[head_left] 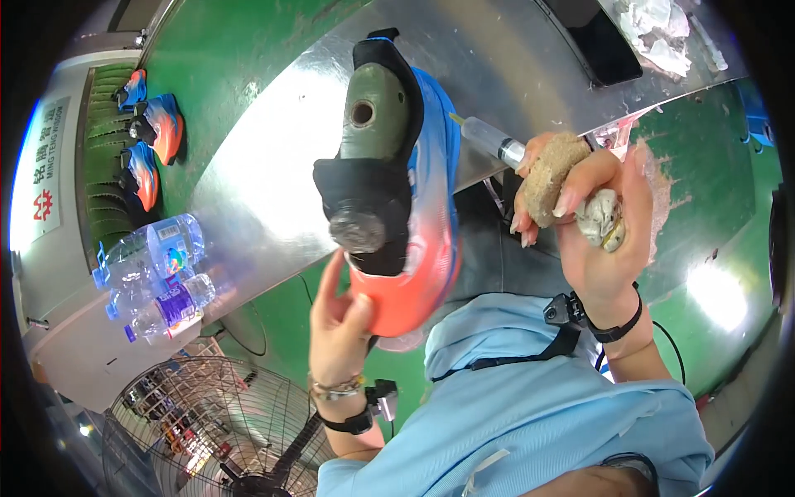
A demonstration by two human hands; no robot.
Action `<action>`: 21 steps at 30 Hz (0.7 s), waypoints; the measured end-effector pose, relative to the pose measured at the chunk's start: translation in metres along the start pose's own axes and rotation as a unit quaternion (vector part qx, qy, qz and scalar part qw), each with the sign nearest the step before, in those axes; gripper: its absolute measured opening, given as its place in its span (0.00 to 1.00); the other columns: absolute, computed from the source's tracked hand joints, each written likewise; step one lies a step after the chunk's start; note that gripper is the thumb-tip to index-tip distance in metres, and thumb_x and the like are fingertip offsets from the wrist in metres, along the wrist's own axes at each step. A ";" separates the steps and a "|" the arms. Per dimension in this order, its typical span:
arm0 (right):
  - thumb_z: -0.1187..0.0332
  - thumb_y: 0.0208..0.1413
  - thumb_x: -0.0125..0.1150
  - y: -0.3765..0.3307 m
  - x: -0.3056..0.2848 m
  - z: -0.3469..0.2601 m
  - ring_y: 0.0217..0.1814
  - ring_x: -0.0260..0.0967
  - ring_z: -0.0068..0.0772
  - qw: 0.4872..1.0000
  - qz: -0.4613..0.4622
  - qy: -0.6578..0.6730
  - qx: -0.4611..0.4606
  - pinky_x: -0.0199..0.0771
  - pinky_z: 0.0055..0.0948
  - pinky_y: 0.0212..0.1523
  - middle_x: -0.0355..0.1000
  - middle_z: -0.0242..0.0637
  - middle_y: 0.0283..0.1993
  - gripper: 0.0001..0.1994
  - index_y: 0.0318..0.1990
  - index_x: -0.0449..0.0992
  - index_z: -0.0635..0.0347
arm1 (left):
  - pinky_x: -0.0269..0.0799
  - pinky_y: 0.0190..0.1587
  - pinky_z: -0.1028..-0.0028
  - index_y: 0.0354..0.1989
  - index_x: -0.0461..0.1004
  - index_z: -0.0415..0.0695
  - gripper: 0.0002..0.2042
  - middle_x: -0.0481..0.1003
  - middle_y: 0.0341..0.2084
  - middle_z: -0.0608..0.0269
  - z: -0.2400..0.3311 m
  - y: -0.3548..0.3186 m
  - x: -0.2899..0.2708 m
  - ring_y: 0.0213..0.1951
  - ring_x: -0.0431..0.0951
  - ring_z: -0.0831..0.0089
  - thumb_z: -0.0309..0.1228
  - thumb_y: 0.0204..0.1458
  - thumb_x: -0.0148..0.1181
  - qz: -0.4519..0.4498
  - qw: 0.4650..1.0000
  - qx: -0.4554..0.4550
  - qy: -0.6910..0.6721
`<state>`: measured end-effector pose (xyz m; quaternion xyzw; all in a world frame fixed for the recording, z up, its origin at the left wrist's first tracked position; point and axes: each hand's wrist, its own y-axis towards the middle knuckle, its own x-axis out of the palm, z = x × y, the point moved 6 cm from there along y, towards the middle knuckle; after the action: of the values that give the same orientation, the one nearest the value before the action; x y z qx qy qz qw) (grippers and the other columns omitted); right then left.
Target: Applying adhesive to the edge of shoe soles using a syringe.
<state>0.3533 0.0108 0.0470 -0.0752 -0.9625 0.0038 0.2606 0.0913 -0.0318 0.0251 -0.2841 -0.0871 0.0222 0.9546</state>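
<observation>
Your steel surface [517, 87] is the biggest thing here, its near edge slanting up to the right, and the wire-caged fan [186, 427] stands near and left, below it. Next comes the shoe [435, 240], blue at the far end and orange at the near one, with a green last [373, 116] inside. It sits straight ahead of you, over the surface's near edge; you cannot tell from here how much weight the surface takes. Its long axis runs far to near, its orange end toward your body.

Your left hand [338, 327] is the nearer: thumb and fingers grasp that orange end from the near left. Your right hand [600, 253] is apart from the shoe, on its right, curled around a tan pad [551, 182]. From beside the pad, a syringe [490, 139] points left and slightly far, across the shoe's axis, its tip at the blue side; whether it touches, you cannot tell. Smallest, a whitish wad [598, 217] sits in your right palm.
</observation>
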 end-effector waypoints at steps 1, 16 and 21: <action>0.50 0.64 0.22 -0.002 0.001 -0.002 0.21 0.66 0.40 1.000 0.004 0.001 0.001 0.66 0.29 0.19 0.63 0.56 0.39 0.25 0.25 0.62 0.56 | 0.67 0.52 0.69 0.64 0.48 0.37 0.34 0.68 0.51 0.50 -0.006 0.000 0.010 0.50 0.71 0.69 0.24 0.50 0.58 -0.052 0.998 -0.010 -0.016; 0.47 0.63 0.20 -0.038 0.011 -0.026 0.16 0.62 0.39 0.999 0.002 -0.022 0.031 0.64 0.27 0.12 0.62 0.50 0.35 0.28 0.20 0.61 0.52 | 0.69 0.51 0.67 0.54 0.61 0.31 0.34 0.72 0.45 0.54 -0.051 0.012 0.049 0.47 0.74 0.68 0.25 0.36 0.71 -0.216 0.954 -0.093 -0.186; 0.43 0.61 0.20 -0.050 0.004 -0.045 0.13 0.61 0.41 0.999 0.000 -0.036 0.006 0.64 0.29 0.10 0.59 0.48 0.33 0.32 0.15 0.60 0.54 | 0.66 0.53 0.68 0.51 0.65 0.31 0.27 0.72 0.46 0.54 -0.065 0.021 0.093 0.49 0.73 0.68 0.22 0.39 0.67 -0.317 0.890 -0.117 -0.306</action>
<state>0.3653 -0.0392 0.0902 -0.0735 -0.9713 0.0121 0.2261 0.1949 -0.0405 -0.0254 -0.3306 -0.4619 -0.2065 0.7967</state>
